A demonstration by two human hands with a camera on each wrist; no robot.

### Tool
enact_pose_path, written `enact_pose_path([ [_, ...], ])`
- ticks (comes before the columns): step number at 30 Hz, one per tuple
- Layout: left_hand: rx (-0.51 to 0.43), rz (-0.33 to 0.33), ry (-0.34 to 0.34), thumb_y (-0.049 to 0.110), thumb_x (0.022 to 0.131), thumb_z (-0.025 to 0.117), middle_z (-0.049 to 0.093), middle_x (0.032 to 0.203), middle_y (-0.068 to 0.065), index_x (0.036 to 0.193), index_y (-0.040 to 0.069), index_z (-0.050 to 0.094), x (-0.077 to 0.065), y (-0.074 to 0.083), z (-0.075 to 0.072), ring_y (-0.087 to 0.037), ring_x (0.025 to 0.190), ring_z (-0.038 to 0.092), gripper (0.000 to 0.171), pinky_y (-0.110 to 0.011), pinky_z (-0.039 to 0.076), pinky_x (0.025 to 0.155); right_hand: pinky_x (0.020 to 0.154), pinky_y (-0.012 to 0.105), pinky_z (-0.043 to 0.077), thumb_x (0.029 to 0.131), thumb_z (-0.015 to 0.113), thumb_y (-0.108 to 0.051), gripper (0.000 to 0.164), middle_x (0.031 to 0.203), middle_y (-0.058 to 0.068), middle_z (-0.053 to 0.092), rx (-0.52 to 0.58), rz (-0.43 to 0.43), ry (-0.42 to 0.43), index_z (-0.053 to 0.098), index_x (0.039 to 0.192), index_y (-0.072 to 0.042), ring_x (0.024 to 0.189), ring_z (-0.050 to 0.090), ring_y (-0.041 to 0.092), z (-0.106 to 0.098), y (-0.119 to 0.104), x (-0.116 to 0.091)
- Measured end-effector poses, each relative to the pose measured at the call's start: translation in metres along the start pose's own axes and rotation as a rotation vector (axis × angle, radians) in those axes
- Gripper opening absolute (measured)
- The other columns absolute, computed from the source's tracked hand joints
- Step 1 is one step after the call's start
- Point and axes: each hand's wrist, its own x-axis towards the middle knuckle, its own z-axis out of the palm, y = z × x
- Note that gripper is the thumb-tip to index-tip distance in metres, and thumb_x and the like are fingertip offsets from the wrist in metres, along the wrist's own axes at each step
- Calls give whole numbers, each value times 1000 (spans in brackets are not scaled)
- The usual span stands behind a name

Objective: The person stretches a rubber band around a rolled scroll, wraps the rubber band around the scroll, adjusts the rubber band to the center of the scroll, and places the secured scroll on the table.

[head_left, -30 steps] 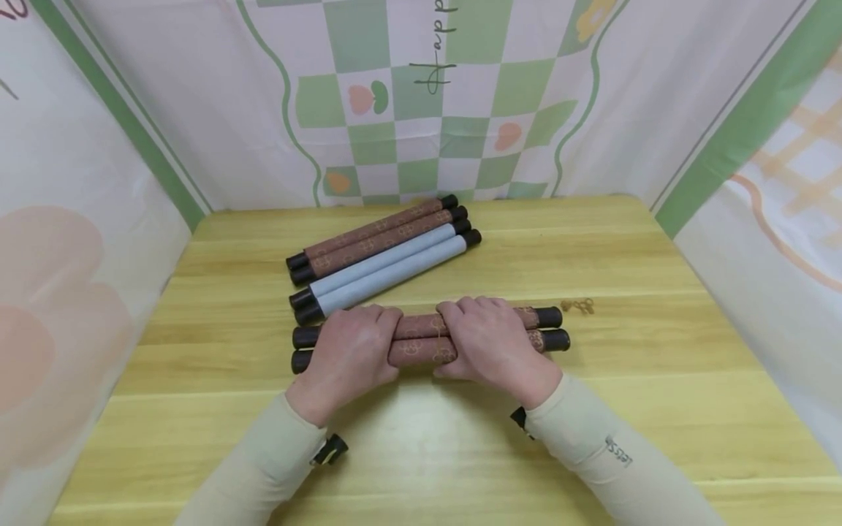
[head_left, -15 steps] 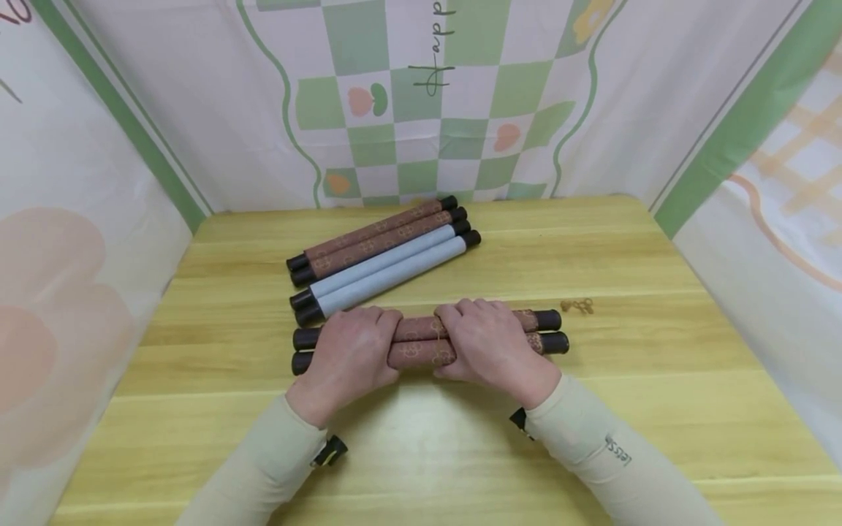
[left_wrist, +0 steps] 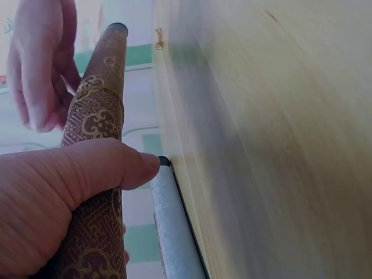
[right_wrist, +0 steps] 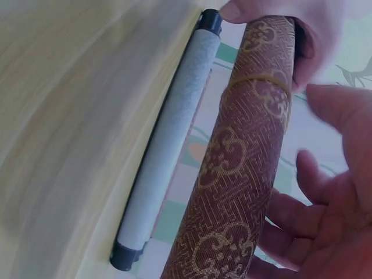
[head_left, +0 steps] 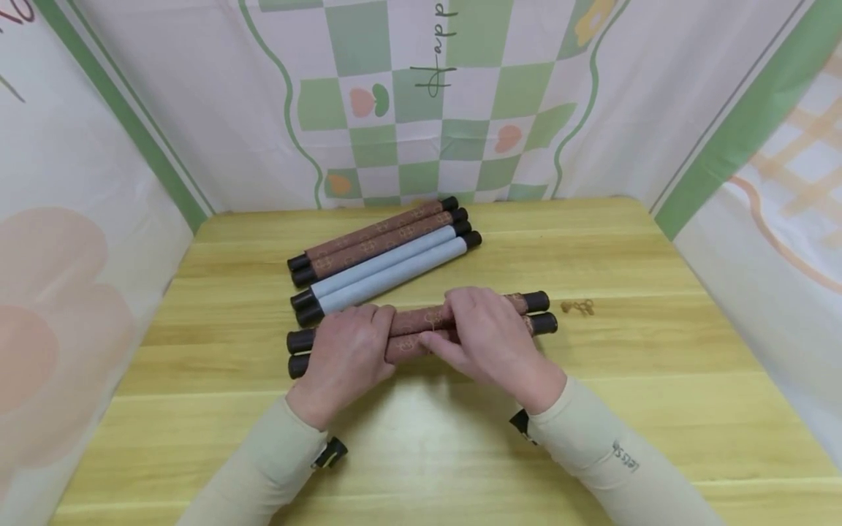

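Note:
A pair of brown patterned scroll rolls [head_left: 414,320] with black ends lies side by side across my hands, slightly raised at the right. My left hand [head_left: 349,351] grips both rolls near their left ends, its thumb [left_wrist: 116,165] over the near one. A thin tan band [right_wrist: 256,78] circles the rolls around their middle. My right hand [head_left: 496,340] is at the right half; in the right wrist view its thumb is lifted away and its loosely bent fingers [right_wrist: 296,215] are beside the far side. Whether they touch the rolls is unclear.
Behind lie two light blue-grey rolls [head_left: 395,274] and two more brown rolls [head_left: 381,235], slanted on the wooden table [head_left: 658,351]. A few small tan bands [head_left: 577,307] rest to the right. A patterned cloth [head_left: 421,139] stands behind the table.
The right ends of the held rolls have risen and swung away from me. My right hand has loosened its grip, its thumb now up over the near roll. The left hand keeps hold.

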Motion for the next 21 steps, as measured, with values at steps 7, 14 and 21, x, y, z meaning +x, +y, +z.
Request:
enact_pose_path([
  [7, 17, -6, 26, 32, 66, 90, 70, 87, -8, 107, 7, 66, 4, 2, 1, -27, 70, 67, 53, -44, 55, 55, 109, 51, 50, 91, 75, -34, 30, 102, 14, 79, -101, -49, 98, 69, 70, -14, 112, 72, 34, 3, -1, 1],
  [14, 42, 12, 57, 31, 68, 87, 69, 84, -8, 101, 7, 65, 6, 7, 2, -27, 67, 67, 47, -44, 53, 53, 102, 48, 56, 84, 72, -18, 22, 84, 14, 78, -91, -55, 218, 64, 66, -9, 97, 76, 34, 8, -5, 2],
  [21, 75, 9, 73, 31, 68, 87, 69, 84, -9, 101, 7, 64, 5, 13, 2, -27, 66, 66, 47, -44, 52, 52, 56, 38, 53, 86, 66, -16, 18, 68, 1, 66, -70, 19, 218, 61, 69, -14, 65, 66, 25, 8, -8, 0],
])
